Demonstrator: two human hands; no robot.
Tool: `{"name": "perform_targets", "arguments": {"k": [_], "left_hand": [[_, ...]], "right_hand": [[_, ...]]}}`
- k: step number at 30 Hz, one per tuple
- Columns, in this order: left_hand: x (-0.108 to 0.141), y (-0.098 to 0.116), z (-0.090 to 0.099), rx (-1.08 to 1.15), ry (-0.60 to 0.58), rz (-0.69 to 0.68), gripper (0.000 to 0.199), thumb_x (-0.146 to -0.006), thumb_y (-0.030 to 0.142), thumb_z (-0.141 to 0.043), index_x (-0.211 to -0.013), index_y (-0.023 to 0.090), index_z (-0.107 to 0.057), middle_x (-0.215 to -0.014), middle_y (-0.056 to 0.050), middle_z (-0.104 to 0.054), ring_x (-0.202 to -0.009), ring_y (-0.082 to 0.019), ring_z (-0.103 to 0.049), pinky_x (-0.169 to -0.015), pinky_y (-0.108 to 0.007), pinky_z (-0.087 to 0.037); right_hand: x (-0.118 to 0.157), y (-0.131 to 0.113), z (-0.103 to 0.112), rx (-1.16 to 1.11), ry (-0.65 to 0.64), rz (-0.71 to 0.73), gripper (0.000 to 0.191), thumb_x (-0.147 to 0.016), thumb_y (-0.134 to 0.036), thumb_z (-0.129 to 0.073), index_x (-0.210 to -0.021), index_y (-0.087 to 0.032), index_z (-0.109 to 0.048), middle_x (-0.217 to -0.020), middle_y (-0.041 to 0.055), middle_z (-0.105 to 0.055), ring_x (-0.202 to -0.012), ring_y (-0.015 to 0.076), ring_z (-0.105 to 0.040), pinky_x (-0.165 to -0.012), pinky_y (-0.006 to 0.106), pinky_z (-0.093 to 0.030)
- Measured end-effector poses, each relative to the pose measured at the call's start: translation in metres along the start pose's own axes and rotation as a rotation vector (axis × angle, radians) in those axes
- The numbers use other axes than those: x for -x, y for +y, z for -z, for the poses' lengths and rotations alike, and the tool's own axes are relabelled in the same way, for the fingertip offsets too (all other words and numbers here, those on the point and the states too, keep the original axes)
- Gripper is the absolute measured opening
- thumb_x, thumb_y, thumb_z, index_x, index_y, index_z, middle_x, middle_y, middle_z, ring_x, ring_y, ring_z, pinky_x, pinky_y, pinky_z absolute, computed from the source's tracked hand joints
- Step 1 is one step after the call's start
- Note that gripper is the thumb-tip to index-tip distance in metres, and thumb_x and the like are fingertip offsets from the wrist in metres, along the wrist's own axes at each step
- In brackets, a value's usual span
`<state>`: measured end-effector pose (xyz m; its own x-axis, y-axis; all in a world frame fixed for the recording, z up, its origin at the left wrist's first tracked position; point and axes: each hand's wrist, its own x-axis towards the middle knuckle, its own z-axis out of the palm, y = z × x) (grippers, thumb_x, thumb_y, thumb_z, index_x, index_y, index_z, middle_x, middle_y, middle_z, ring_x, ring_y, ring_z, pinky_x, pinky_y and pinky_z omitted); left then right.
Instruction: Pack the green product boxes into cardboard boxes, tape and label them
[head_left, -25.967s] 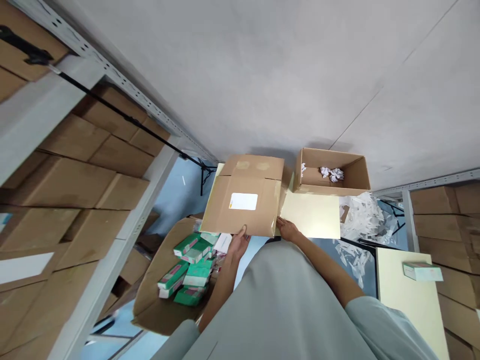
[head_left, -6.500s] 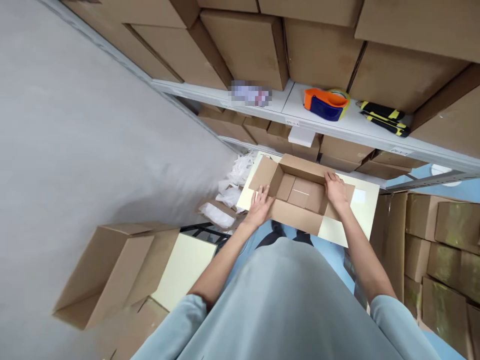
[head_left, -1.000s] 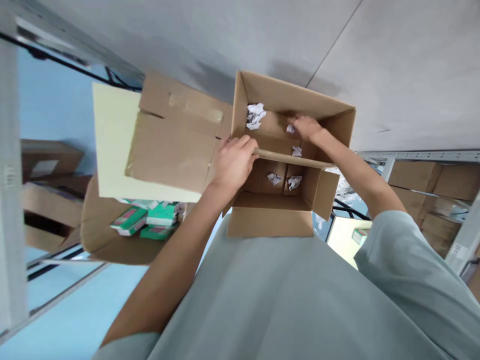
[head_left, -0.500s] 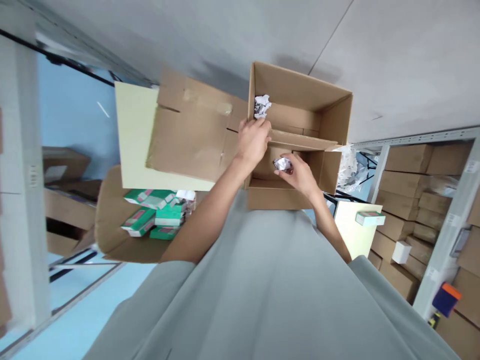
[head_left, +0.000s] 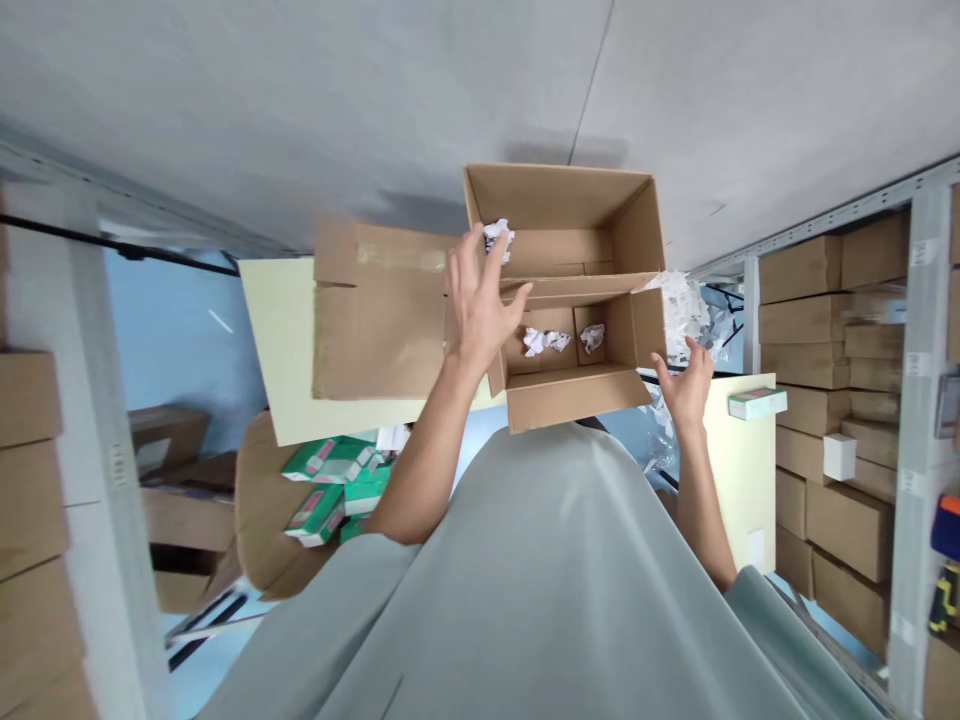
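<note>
Two open cardboard boxes stand together in front of me. In the far box [head_left: 559, 190] a crumpled paper ball [head_left: 499, 240] lies at the left end. Several crumpled pieces rest in the near box [head_left: 581, 400], one paper wad [head_left: 592, 338] toward its right side and others left of it. My left hand [head_left: 480, 300] is spread open over the left edges of both boxes, holding nothing; whether it touches them I cannot tell. To the right of the near box, my right hand [head_left: 686, 385] hangs open with its fingers apart and nothing in it.
A flattened cardboard flap [head_left: 382, 320] lies left of the boxes on a pale yellow board [head_left: 277, 350]. Below it, a carton [head_left: 259, 500] holds green-and-white small boxes [head_left: 322, 515]. White shredded packing [head_left: 682, 305] is at right, near another green box [head_left: 757, 403]. Shelves hold stacked cartons [head_left: 802, 330].
My right hand has let go of a crumpled paper, now lying in the near box, and moved out to the right. My left hand has opened from the box edge.
</note>
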<state>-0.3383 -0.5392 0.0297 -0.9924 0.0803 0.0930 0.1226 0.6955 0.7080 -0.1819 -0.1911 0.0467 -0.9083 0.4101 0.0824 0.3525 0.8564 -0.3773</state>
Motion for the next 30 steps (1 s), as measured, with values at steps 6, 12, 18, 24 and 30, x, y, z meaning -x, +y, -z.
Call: {"name": "perform_targets", "arguments": {"k": [6, 12, 18, 24, 30], "left_hand": [[0.094, -0.007, 0.01, -0.081, 0.106, 0.228, 0.066, -0.089, 0.05, -0.084, -0.142, 0.019, -0.06, -0.156, -0.026, -0.058, -0.155, -0.044, -0.052, -0.132, -0.065, -0.041], [0.158, 0.002, -0.013, -0.171, 0.099, 0.247, 0.007, -0.089, 0.027, -0.068, -0.094, 0.025, -0.064, -0.132, -0.015, -0.07, -0.14, -0.04, -0.062, -0.128, -0.067, -0.046], [0.176, 0.094, -0.081, -0.198, 0.045, 0.037, 0.007, -0.09, 0.025, -0.065, -0.095, 0.027, -0.06, -0.124, -0.016, -0.073, -0.136, -0.04, -0.064, -0.125, -0.067, -0.046], [0.198, 0.228, -0.198, -0.131, -0.268, -0.302, 0.007, -0.094, 0.023, -0.063, -0.098, 0.027, -0.059, -0.128, -0.015, -0.073, -0.137, -0.037, -0.063, -0.124, -0.063, -0.047], [0.22, 0.355, -0.316, -0.05, -0.634, -0.614, 0.009, -0.092, 0.02, -0.065, -0.098, 0.026, -0.061, -0.133, -0.016, -0.073, -0.134, -0.037, -0.064, -0.123, -0.059, -0.047]], "right_hand": [[0.003, 0.022, -0.036, -0.118, -0.084, -0.081, 0.026, -0.098, -0.038, -0.06, -0.11, -0.018, -0.072, -0.115, 0.0205, -0.078, -0.115, 0.0361, -0.069, -0.111, 0.055, -0.055], [0.041, 0.059, -0.015, -0.313, -0.077, -0.035, 0.016, -0.097, -0.033, -0.06, -0.099, -0.023, -0.071, -0.123, 0.0181, -0.08, -0.121, 0.034, -0.07, -0.114, 0.052, -0.055], [0.12, 0.17, 0.062, -0.447, 0.039, -0.221, 0.015, -0.097, -0.039, -0.06, -0.088, -0.028, -0.064, -0.119, 0.015, -0.082, -0.117, 0.034, -0.074, -0.109, 0.053, -0.058], [0.222, 0.28, 0.147, -0.464, 0.328, -0.574, 0.021, -0.097, -0.047, -0.064, -0.09, -0.028, -0.067, -0.114, 0.0141, -0.082, -0.117, 0.0352, -0.076, -0.108, 0.054, -0.059], [0.315, 0.341, 0.194, -0.351, 0.617, -0.959, 0.026, -0.096, -0.052, -0.067, -0.094, -0.026, -0.069, -0.113, 0.0145, -0.081, -0.116, 0.0355, -0.076, -0.107, 0.054, -0.059]]}}
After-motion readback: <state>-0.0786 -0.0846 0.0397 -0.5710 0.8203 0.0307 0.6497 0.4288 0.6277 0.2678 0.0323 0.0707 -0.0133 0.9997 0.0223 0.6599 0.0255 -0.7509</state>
